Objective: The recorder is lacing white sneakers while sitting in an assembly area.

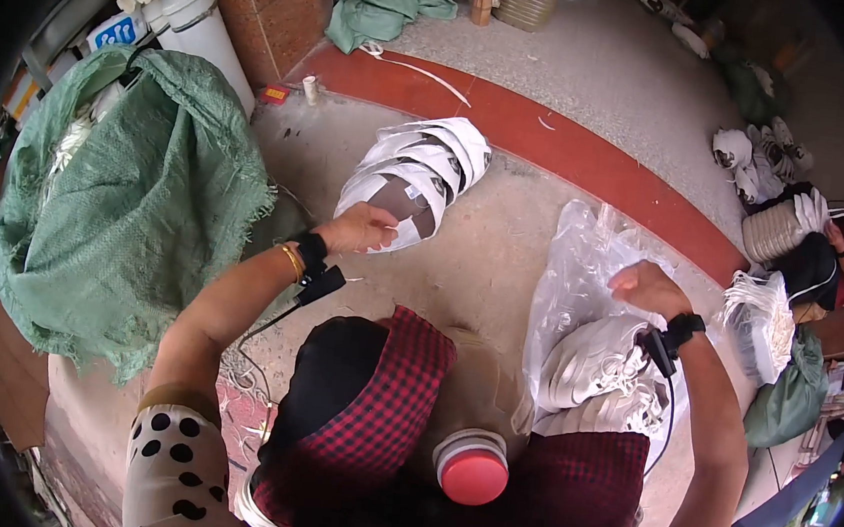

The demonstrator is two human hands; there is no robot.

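Note:
My left hand [361, 228] is closed in a pinch at the near edge of a fanned row of white shoe uppers [425, 171] with dark grey inner faces. They lie overlapped on the concrete ground. My right hand [649, 286] hovers over a clear plastic bag [580, 257], its fingers curled and their tips partly hidden. Whatever it may hold cannot be made out. Just below that hand, more white pieces with loose white laces [613, 371] are piled on the plastic. Between my knees stands a jar with a red lid [474, 477].
A bulging green woven sack [136, 208] stands at the left beside white pipes [178, 11]. A red strip [554, 135] crosses the ground beyond the uppers, with a small spool [311, 90] near it. At the far right another person's hand [835, 237] is beside a bundle of white pieces [781, 230].

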